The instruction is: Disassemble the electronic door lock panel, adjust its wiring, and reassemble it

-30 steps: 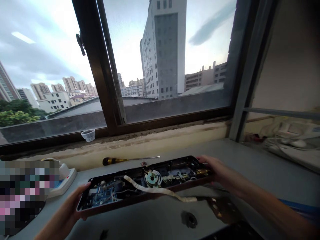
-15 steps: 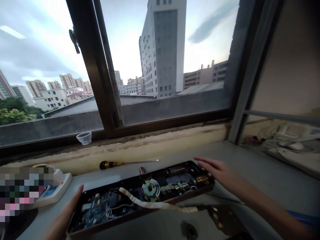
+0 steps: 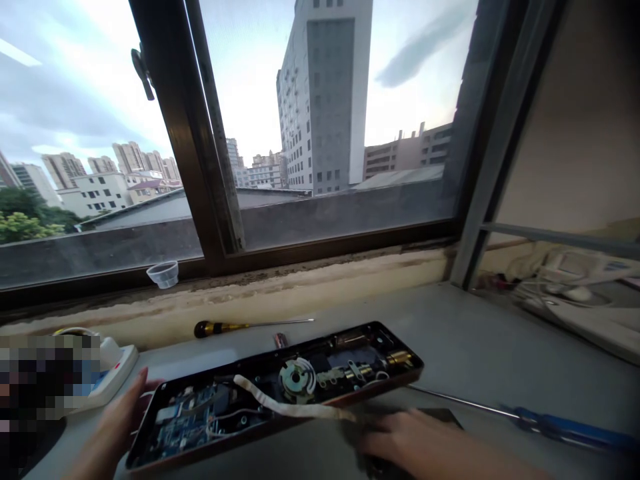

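A long, dark, open lock housing (image 3: 350, 399) lies at a slant on the table, inside up. It holds a blue circuit board (image 3: 187, 420), a round metal disc (image 3: 297, 379) and brass-coloured parts. My left hand (image 3: 117, 423) is at its left end, fingers closed along that edge, partly hidden. In front of the housing, my right hand (image 3: 400, 437) is closed, slightly blurred, over a dark plate-like part (image 3: 443, 417), much of it hidden. A white wrapped cable (image 3: 290, 408) runs from the housing toward that hand.
A blue-handled screwdriver (image 3: 550, 427) lies at the right. Behind the housing are a black-and-yellow screwdriver (image 3: 220, 328) and a small cylinder (image 3: 281, 341). A power strip (image 3: 113, 377) stands left, a clear cup (image 3: 164, 275) on the sill, and cables with white equipment (image 3: 575, 287) far right.
My right hand has left the housing's right end and come down toward me onto the dark part. That uncovers the blue-handled screwdriver. My left hand stays at the left end.
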Demonstrator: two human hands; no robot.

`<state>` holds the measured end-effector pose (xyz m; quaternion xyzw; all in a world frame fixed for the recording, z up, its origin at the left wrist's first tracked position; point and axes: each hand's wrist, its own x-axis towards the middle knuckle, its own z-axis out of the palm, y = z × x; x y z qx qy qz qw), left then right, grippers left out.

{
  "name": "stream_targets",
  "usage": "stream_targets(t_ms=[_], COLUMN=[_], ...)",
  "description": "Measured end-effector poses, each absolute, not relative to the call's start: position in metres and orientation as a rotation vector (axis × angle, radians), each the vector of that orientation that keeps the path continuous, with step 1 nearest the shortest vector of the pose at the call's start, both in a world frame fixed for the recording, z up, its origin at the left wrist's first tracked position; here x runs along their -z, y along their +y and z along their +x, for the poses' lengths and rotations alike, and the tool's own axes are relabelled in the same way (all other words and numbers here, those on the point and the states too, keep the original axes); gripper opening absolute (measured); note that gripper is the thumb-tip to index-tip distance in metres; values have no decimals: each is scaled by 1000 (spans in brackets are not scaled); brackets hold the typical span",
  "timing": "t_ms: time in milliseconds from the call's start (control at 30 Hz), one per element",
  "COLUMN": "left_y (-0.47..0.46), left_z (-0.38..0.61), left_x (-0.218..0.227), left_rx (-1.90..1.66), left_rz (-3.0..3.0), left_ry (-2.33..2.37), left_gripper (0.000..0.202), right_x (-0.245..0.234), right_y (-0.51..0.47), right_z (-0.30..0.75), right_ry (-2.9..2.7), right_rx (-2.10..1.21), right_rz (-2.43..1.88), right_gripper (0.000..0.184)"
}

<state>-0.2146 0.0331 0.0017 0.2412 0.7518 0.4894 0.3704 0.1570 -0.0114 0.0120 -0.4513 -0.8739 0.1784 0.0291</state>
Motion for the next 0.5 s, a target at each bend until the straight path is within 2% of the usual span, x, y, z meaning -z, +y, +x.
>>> stream_targets(t_ms=[133,300,500], left_y=[30,21,16], left_z=[-222,-219,-219], left_x=[-3,-7,-6], left_rx=[-1251,-1276,-1350], left_rz=[712,923,1160], left_ry=[1945,2006,2014], left_gripper=[32,32,28], right_x=[-5,-22,-55], right_y=[-7,-7,-3], right_z=[157,157,154], right_ry=[-2682,-2634,-2570], right_rx=[-587,-761,-843], right_rz=[-1366,-1355,-1169], right_gripper=[32,25,28])
